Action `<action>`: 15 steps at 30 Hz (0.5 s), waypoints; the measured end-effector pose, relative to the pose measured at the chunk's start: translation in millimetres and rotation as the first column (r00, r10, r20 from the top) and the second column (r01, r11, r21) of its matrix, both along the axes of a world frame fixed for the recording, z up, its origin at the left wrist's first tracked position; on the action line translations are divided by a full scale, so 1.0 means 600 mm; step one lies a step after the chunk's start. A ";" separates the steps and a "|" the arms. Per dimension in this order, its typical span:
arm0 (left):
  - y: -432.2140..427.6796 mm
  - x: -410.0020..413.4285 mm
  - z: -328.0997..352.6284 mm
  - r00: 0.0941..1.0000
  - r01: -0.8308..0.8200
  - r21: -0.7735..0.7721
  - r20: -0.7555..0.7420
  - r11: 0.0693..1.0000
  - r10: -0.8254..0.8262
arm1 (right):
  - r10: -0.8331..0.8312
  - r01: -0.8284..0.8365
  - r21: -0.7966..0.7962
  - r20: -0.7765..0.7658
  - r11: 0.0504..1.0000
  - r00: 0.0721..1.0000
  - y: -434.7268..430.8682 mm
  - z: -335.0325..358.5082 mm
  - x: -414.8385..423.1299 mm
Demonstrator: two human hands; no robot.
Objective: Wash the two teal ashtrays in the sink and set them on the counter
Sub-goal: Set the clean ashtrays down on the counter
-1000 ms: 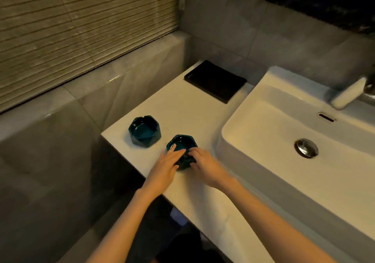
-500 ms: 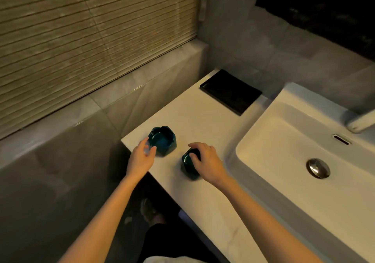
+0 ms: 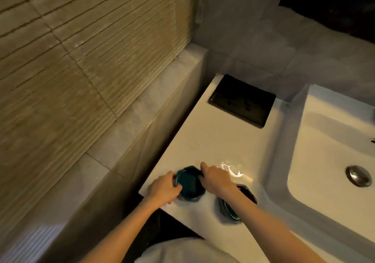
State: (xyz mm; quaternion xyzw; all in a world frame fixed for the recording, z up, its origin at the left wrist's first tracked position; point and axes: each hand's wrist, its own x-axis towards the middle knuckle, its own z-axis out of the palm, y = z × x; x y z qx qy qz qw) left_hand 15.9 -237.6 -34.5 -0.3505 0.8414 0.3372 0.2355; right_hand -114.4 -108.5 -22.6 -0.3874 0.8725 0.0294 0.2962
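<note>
Two teal ashtrays stand near the front left corner of the white counter (image 3: pixel 213 137). My left hand (image 3: pixel 163 188) curls around the left rim of the left ashtray (image 3: pixel 189 183). My right hand (image 3: pixel 216 179) grips that same ashtray's right rim. The right ashtray (image 3: pixel 228 211) sits on the counter beneath my right forearm, partly hidden by it, and neither hand touches it.
A white basin (image 3: pixel 300 161) with a metal drain plug (image 3: pixel 358 175) lies to the right. A black tray (image 3: pixel 241 100) sits at the counter's back. A small wet patch (image 3: pixel 231 169) glistens beside my right hand. The counter's left edge drops off next to a tiled ledge.
My right hand has left the right ashtray and crossed to the left one. My left hand has closed on that ashtray's other side. The view has shifted left and down.
</note>
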 end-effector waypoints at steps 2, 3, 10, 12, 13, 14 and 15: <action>-0.019 -0.012 -0.001 0.998 0.064 0.041 0.016 0.997 -0.065 | -0.008 0.009 0.028 -0.031 1.000 0.999 -0.012 -0.001 0.006; -0.028 -0.018 -0.003 0.997 0.075 0.071 0.016 0.995 -0.076 | -0.007 0.009 0.031 -0.049 0.999 0.999 -0.017 0.001 0.008; -0.090 -0.082 0.012 0.996 0.084 0.286 -0.029 0.954 -0.080 | -0.119 0.119 -0.004 -0.084 0.993 0.989 -0.048 0.029 -0.024; -0.103 -0.116 0.025 0.997 0.065 0.321 -0.058 0.945 -0.049 | -0.181 0.177 -0.041 -0.123 0.983 0.976 -0.059 0.045 -0.053; -0.109 -0.136 0.027 0.997 0.052 0.325 -0.079 0.944 -0.028 | -0.222 0.214 -0.068 -0.147 0.974 0.964 -0.064 0.054 -0.071; -0.115 -0.159 0.030 0.994 0.036 0.325 -0.107 0.945 -0.001 | -0.270 0.256 -0.102 -0.171 0.961 0.947 -0.070 0.064 -0.091; -0.120 -0.184 0.030 0.991 0.014 0.330 -0.132 0.944 0.031 | -0.320 0.296 -0.144 -0.192 0.944 0.928 -0.075 0.074 -0.112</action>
